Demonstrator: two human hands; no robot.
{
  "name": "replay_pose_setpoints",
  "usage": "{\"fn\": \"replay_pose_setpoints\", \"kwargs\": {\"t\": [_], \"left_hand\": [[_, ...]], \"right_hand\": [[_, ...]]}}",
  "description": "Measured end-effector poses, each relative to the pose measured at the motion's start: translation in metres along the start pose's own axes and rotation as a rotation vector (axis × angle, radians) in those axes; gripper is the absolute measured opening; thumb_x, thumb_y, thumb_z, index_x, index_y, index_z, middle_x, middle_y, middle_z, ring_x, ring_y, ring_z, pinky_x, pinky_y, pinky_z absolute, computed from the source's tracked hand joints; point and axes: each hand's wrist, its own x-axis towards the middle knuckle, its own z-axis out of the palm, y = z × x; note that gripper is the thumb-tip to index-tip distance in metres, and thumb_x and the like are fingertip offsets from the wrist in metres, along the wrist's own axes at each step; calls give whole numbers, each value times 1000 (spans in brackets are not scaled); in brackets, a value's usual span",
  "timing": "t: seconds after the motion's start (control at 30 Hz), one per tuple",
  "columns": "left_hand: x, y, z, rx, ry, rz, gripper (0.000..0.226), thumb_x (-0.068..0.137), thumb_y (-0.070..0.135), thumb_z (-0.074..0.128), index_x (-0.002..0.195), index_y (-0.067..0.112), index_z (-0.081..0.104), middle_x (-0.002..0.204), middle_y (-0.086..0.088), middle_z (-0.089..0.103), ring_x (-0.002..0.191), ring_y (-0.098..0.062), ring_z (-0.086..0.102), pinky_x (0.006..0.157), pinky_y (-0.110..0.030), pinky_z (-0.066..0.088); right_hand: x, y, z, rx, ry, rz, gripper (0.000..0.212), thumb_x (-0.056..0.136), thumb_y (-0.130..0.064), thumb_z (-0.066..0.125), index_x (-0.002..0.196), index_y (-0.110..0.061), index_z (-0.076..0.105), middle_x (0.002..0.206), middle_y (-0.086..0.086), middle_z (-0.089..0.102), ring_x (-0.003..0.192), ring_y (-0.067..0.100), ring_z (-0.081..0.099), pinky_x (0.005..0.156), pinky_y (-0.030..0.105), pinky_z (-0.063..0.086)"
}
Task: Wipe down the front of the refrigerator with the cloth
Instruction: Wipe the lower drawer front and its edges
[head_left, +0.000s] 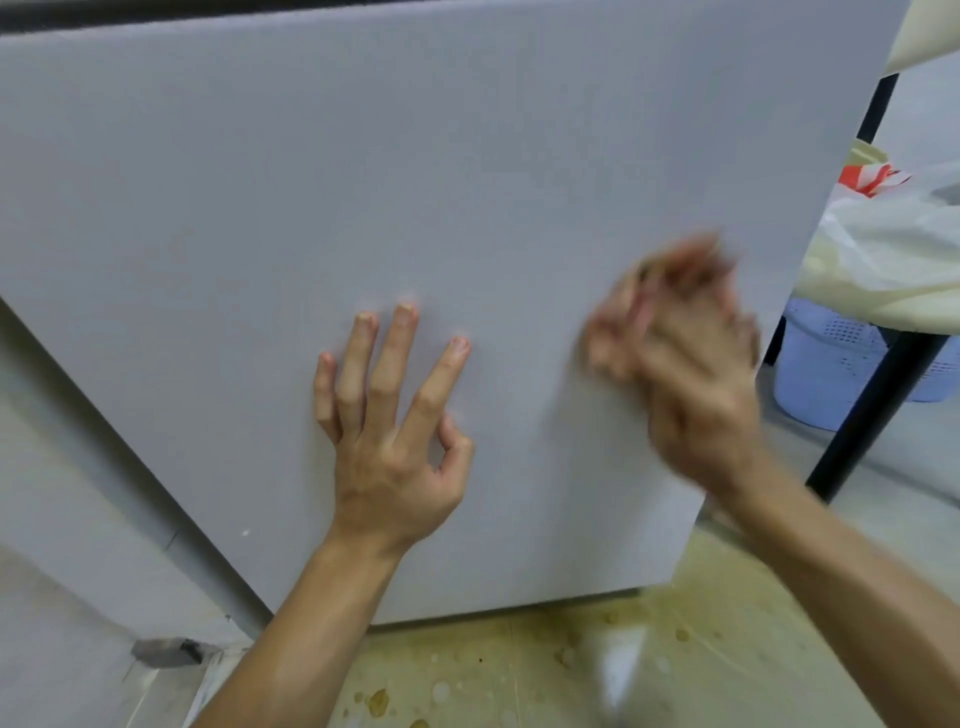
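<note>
The refrigerator's white door front (395, 171) fills most of the view. My left hand (392, 436) rests flat on it near the lower middle, fingers straight and spread, thumb bent. To the right, my right hand (680, 353) is against the door near its right edge, smeared by motion, with its fingers looking extended. No cloth shows clearly under or in either hand. A pale blurred patch (623, 670) hangs over the floor below the right arm, and I cannot tell what it is.
The stained yellowish floor (493, 670) lies under the door's bottom edge. A black table leg (862, 415), a blue perforated basket (831, 364) and white plastic bags (893, 244) stand close on the right. A grey wall panel (78, 519) runs along the left.
</note>
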Motion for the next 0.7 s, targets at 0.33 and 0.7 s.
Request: {"fn": "replay_pose_setpoints", "kwargs": {"t": [0.33,0.7], "left_hand": [[-2,-3,2,-19,-35,-2,69,84,11,64,150,23,49,167,-11,29,162,-25,9,130,-53,7],[-3,-3,3,-22,-26,2,68,85,10,63,151,21,49,166,-13,30,162,-25,8,129,-54,6]], "right_hand": [[-78,-13,17,-139,56,206,55,109,-20,32,164,-23,28,175,2,8,162,25,6,129,54,3],[-107,-14,18,-111,-55,286,62,105,-21,39,165,-27,25,175,4,-3,161,32,-4,129,57,-5]]}}
